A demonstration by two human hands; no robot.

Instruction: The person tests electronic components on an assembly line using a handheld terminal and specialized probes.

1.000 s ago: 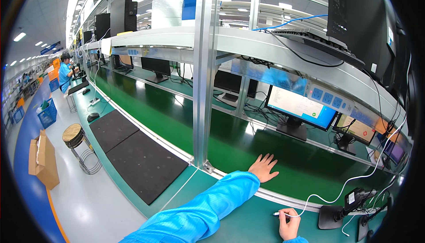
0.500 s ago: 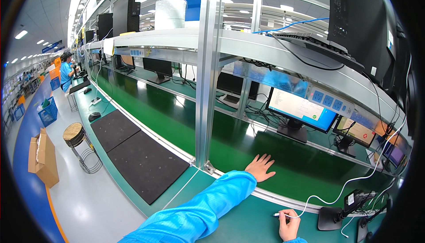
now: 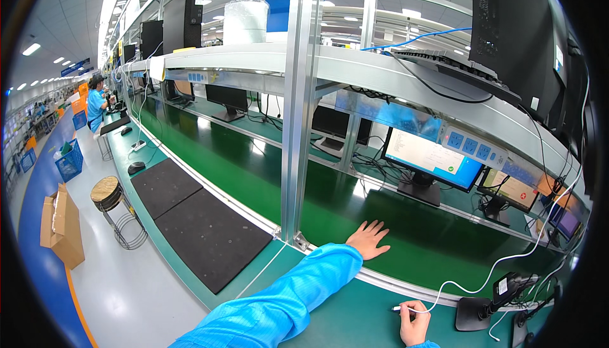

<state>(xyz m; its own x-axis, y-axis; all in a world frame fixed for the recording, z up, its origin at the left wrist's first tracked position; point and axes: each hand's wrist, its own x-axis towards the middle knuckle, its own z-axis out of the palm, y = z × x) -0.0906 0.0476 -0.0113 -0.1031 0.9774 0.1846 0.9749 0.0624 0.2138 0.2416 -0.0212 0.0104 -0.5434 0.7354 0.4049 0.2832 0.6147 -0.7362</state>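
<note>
My left hand (image 3: 368, 240) lies over the green conveyor belt (image 3: 254, 170), palm down with its fingers spread and nothing in it. Its blue sleeve crosses the metal edge rail from the lower left. Further right, my right hand (image 3: 414, 324) is closed on the plug end of a white cable (image 3: 444, 284), just above the green bench top (image 3: 355, 313). The small connector tip points left out of my fingers. From there the cable loops right and climbs toward the shelf. Beside my right hand stands a black scanner stand (image 3: 472, 314) with a handheld device on it.
An upright metal post (image 3: 297, 107) rises left of my left hand. Black mats (image 3: 212, 234) cover the bench at left. Behind the belt stand a lit monitor (image 3: 431, 157) and several others. A stool (image 3: 106, 192) and a cardboard box (image 3: 63, 227) stand on the floor. A person (image 3: 95, 102) works far left.
My left hand has shifted slightly to the left over the belt, fingers still spread. My right hand keeps its hold on the cable in about the same place.
</note>
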